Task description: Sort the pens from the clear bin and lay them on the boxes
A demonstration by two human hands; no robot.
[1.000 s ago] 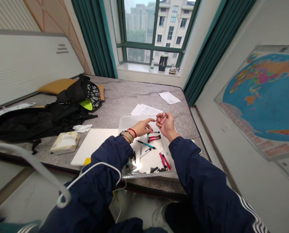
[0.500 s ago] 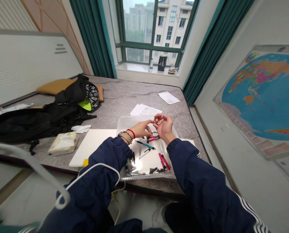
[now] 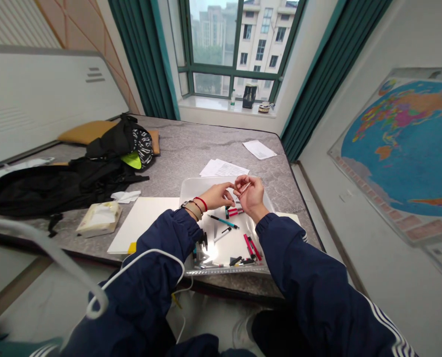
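Landmark = clear tray (image 3: pixel 189 186) on the bed (image 3: pixel 206 136). Both hands are over its far half.

Right hand (image 3: pixel 253 194): palm up, fingers curled round a slim pale rod (image 3: pixel 246 187), which lies tilted across them above the tray's far end. Left hand (image 3: pixel 221 196): fingers bent, thumb and index slightly apart, index tip right by the right-hand fingers. Can't tell if they touch or if it grips anything.

In the tray: teal pen (image 3: pixel 224 221) mid-tray, white pen (image 3: pixel 222 234) with black end just nearer, red pens (image 3: pixel 252 247) toward the near right corner, more red pens (image 3: pixel 236 211) at the far right below the hands, black pieces (image 3: pixel 205 241) along the left side.

Outside the tray: white board (image 3: pixel 146 220) just left, tissue pack (image 3: pixel 100 218) further left, printed papers (image 3: pixel 224 168) just beyond the far edge.
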